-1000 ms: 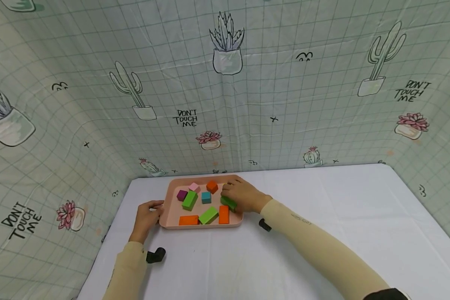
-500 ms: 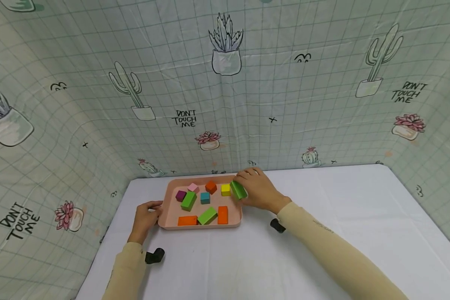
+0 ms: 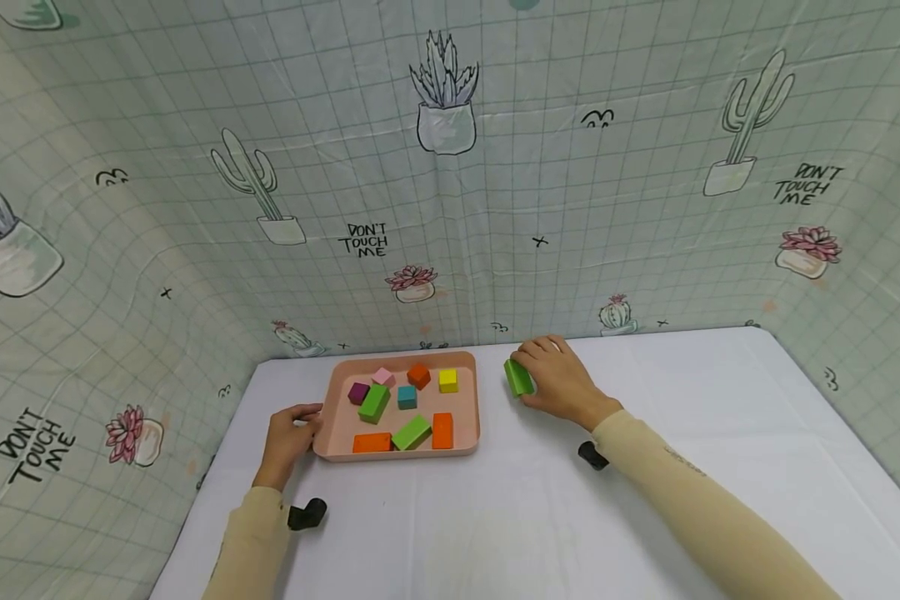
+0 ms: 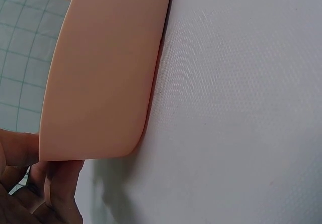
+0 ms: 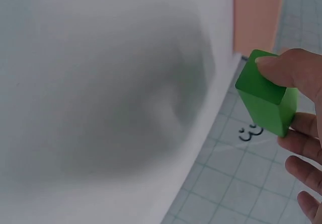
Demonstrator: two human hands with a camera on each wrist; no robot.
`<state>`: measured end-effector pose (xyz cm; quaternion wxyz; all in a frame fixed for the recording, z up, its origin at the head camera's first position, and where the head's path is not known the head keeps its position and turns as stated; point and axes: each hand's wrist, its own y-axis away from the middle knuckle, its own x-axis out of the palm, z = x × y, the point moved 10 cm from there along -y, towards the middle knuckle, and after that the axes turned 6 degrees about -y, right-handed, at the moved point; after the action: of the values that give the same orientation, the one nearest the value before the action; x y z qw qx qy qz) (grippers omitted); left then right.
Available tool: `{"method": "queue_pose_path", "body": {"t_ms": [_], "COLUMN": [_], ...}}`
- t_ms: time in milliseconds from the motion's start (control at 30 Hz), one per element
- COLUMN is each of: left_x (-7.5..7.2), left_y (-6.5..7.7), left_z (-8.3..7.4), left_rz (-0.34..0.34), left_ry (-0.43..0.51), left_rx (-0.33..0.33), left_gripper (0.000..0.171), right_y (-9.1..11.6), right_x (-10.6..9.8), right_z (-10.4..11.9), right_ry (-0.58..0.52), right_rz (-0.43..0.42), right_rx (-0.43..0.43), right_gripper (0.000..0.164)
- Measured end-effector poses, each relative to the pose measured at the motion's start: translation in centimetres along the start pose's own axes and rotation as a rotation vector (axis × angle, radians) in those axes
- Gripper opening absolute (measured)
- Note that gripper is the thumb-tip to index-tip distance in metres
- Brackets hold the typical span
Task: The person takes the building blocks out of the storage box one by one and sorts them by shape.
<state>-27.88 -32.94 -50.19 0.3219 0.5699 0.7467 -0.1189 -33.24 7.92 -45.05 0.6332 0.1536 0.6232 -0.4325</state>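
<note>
My right hand (image 3: 561, 379) pinches a green block (image 3: 519, 378) above the white table, just right of the pink tray (image 3: 475, 408). In the right wrist view the thumb lies on one face of the green block (image 5: 266, 93), and a fingertip touches the opposite side. My left hand (image 3: 288, 440) holds the tray's left end. Up close in the left wrist view, its fingers (image 4: 63, 183) are bent against the tray's end (image 4: 100, 83). Inside the tray lie two green blocks (image 3: 374, 404), two long orange blocks (image 3: 442, 431) and several small cubes, among them a yellow cube (image 3: 448, 381).
A white cloth (image 3: 435, 525) covers the table. Behind it and at both sides hangs a grid-patterned curtain (image 3: 510, 183) with cactus prints. Black camera mounts (image 3: 308, 514) stick out from both wrists.
My right hand has lifted the green block out of the tray's right side and carried it rightward, past the rim. The yellow cube has come into view. My left hand stays at the tray.
</note>
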Motion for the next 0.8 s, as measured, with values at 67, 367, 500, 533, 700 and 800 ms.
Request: {"method": "queue_pose_path", "body": {"t_ms": [67, 367, 500, 533, 700, 800], "left_x": [0.0, 0.0, 0.0, 0.0, -0.1, -0.1], "left_y": [-0.1, -0.3, -0.3, -0.3, -0.2, -0.1], "left_z": [0.1, 0.1, 0.0, 0.0, -0.1, -0.1], "left_rz": [-0.003, -0.013, -0.021, -0.024, -0.024, -0.02], "left_ry": [-0.005, -0.008, -0.007, -0.008, -0.007, -0.002], "left_rx": [0.001, 0.005, 0.012, 0.015, 0.025, 0.031], "left_gripper": [0.033, 0.034, 0.033, 0.033, 0.033, 0.033], "right_y": [0.3, 0.6, 0.6, 0.7, 0.7, 0.6], "right_x": [0.4, 1.5, 2.0, 2.1, 2.7, 2.9], "right_z": [-0.4, -1.5, -1.9, -2.0, -2.2, -2.4], "right_ry": [0.017, 0.066, 0.059, 0.058, 0.049, 0.045], "right_rz": [0.014, 0.05, 0.071, 0.076, 0.099, 0.11], "right_rx": [0.005, 0.022, 0.035, 0.039, 0.061, 0.066], "right_gripper": [0.061, 0.059, 0.058, 0.058, 0.057, 0.056]}}
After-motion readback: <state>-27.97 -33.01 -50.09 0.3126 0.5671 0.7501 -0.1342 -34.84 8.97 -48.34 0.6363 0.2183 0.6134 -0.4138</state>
